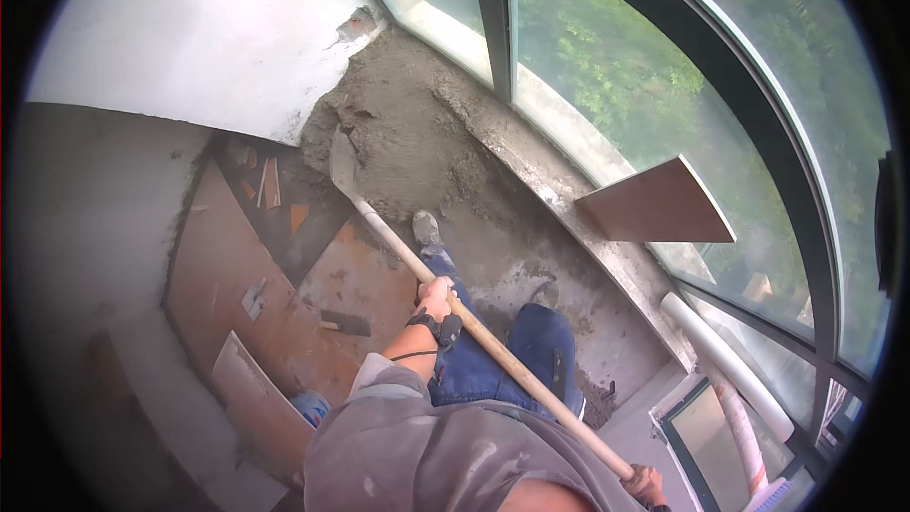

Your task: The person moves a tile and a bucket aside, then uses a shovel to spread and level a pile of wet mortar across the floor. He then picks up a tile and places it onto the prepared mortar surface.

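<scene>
Both my hands are closed around the long wooden handle of a shovel (493, 345), which slants across my body. My left hand (436, 297), with a black band on its wrist, grips partway along the handle. Near the handle's end, at the lower edge, is my right hand (646, 484). The grey shovel blade (342, 160) rests at the left side of a heap of wet-looking grey mortar (403, 133), below the white wall. How deep its tip sits in the mortar I cannot tell.
My shoe (427, 227) stands close to the mortar. Large boards (237, 251) and broken pieces cover the floor at left, with a trowel-like tool (345, 323) on them. A brown tile (659, 201) leans on the window ledge; white pipes (725, 360) stand at lower right.
</scene>
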Motion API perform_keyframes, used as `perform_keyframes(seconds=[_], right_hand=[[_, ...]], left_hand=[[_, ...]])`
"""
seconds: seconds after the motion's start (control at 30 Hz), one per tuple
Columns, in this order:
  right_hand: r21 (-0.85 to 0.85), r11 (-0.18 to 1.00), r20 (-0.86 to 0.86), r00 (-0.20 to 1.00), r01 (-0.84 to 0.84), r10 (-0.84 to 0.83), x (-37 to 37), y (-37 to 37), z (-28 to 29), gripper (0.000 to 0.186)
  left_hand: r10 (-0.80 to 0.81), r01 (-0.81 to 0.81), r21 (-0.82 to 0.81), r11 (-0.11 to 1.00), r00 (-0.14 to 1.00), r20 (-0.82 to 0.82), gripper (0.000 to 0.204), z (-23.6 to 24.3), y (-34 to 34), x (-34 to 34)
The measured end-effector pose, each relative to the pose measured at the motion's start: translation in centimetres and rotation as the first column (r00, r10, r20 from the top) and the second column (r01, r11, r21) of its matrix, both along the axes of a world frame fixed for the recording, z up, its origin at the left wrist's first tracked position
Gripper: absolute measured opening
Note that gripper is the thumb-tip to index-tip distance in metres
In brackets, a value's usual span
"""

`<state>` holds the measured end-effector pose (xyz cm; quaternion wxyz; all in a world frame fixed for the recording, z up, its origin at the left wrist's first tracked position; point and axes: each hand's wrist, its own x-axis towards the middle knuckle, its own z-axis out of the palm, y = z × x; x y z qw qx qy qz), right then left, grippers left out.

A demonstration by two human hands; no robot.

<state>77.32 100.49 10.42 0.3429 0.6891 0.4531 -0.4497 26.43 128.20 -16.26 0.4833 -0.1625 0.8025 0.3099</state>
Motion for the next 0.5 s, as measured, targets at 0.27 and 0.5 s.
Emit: perform_keyframes(seconds=[0.27,0.5], right_hand=[[0.356,0.921,0.116,0.985,-0.158,0.125,7.2,1.4,-3.7,0.023],[0.687,0.587,0.464,0.88,-0.428,0.098,6.3,7.5,7.8,0.012]], left_hand=[[-0.011,-0.249,0.433,0.866,0.857,0.515,0.012,12.7,1.3,2.2],[0.081,-0.268,0.384,0.884,0.894,0.44,0.016,12.3,5.8,4.2]])
